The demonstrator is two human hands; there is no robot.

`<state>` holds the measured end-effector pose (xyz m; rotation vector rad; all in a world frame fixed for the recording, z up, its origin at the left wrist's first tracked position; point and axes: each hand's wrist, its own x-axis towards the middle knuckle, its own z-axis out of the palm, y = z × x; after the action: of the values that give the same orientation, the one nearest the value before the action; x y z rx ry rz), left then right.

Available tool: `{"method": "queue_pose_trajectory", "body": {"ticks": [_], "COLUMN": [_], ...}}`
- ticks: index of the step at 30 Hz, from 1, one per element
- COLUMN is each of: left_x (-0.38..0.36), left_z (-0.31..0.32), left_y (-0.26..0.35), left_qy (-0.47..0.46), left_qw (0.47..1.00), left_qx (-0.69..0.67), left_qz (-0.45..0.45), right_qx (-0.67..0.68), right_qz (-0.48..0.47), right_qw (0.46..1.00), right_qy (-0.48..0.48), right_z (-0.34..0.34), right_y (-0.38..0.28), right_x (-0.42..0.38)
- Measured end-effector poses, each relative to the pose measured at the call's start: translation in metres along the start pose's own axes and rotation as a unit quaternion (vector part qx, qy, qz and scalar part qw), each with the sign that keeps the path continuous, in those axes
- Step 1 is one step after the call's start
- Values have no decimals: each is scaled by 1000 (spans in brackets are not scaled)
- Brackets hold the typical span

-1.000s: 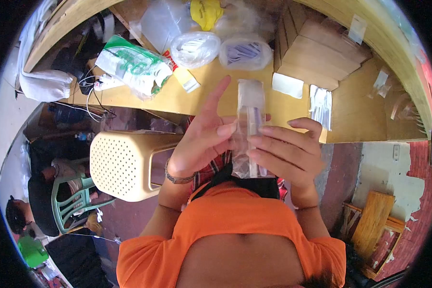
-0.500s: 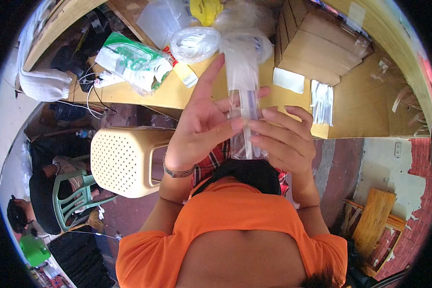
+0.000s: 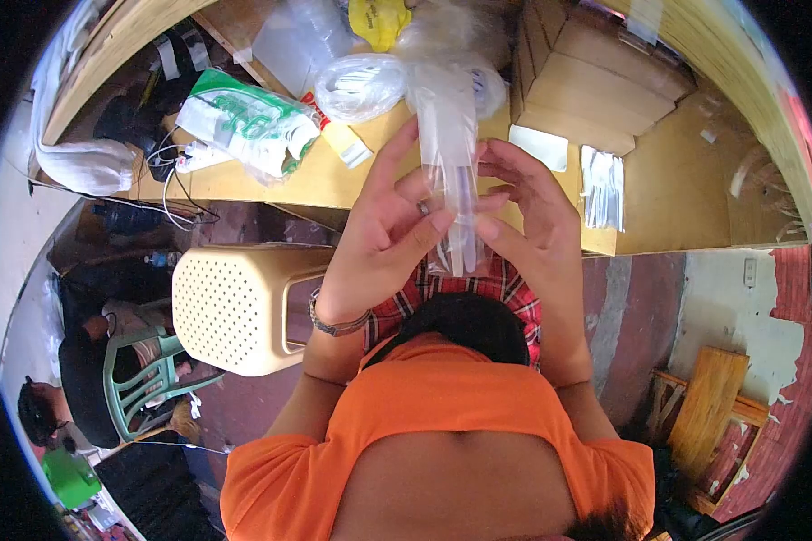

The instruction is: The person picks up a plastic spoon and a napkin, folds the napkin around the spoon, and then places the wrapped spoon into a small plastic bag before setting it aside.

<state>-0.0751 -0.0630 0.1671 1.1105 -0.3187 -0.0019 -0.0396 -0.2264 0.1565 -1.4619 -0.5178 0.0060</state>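
Note:
Between my hands is a long, narrow clear plastic bag (image 3: 447, 122) with slim, translucent sticks (image 3: 461, 203) in its lower half; their exact kind is hard to make out. My left hand (image 3: 383, 230), with a bracelet or watch on the wrist, pinches the bag from the left, thumb in front and fingers partly hidden behind. On the other side, my right hand (image 3: 537, 221) has its thumb against the bag's edge and its fingers curled at the back. The bag's bottom end hangs over my lap.
Behind the bag, the table holds rolled clear plastic (image 3: 361, 87), a green-and-white pack (image 3: 248, 117), a cardboard box (image 3: 595, 86) and a bundle of slim wrapped pieces (image 3: 603, 189). A cream stool (image 3: 235, 307) stands at left. Farther off, a person sits on a green chair (image 3: 144, 379).
My right hand has shifted up along the bag, its fingers now curled higher behind it. The bag has moved slightly up and left; my left hand keeps its hold.

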Motion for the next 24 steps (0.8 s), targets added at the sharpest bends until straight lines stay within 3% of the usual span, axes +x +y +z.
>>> {"method": "queue_pose_trajectory", "body": {"ticks": [6, 9, 12, 18, 24], "left_x": [0, -1, -1, -2, -3], "left_z": [-2, -8, -11, -4, -2], "left_y": [-4, -7, -7, -6, -12], "left_qy": [-41, -36, -64, -32, -13], "left_qw": [997, 997, 994, 992, 996], "left_qx": [-67, -49, -67, -41, -33], "left_qz": [-15, -53, -54, -111, -81], "right_qx": [-32, 13, 23, 68, 73], "right_qz": [-16, 71, 72, 48, 76], "right_qw": [999, 997, 997, 996, 993], "right_qy": [-9, -34, -21, -33, -44], "right_z": [2, 0, 2, 2, 2], "right_y": [8, 7, 6, 12, 12], "right_x": [10, 8, 8, 11, 10]}}
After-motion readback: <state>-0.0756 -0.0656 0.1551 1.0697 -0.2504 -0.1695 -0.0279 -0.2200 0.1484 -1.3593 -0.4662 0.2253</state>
